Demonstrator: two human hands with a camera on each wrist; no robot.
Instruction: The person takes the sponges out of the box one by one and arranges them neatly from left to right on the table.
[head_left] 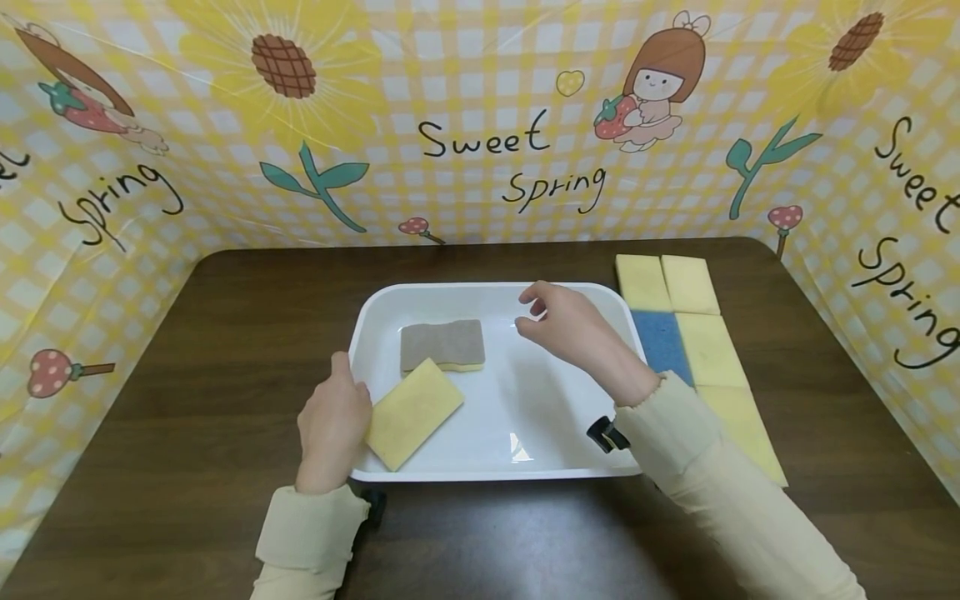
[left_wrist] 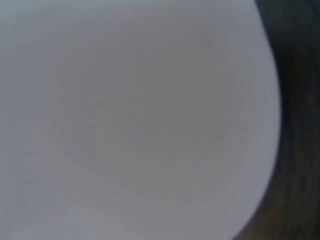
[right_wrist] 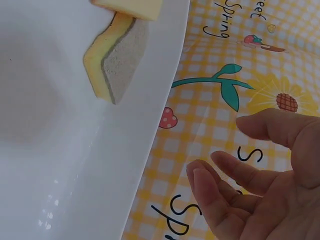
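Observation:
A white tray [head_left: 517,467] sits on the dark table, and its wall fills the blurred left wrist view. My left hand [head_left: 333,421] grips the tray's left rim; its fingertips are hidden. Beside this hand a yellow sponge [head_left: 416,412] lies slanted in the tray. Just behind it is a sponge with its grey scouring side [head_left: 442,343] up and a wavy outline. Above the tray's back right part hovers my right hand [head_left: 570,329], fingers loosely bent and apart. In the right wrist view nothing lies between the fingers of my right hand [right_wrist: 255,180].
Several yellow sponges [head_left: 712,350] lie edge to edge on the table [head_left: 225,375] to the right of the tray, with one blue piece [head_left: 663,346] among them. A yellow checked cloth [head_left: 480,92] with printed flowers stands around the table's back and sides.

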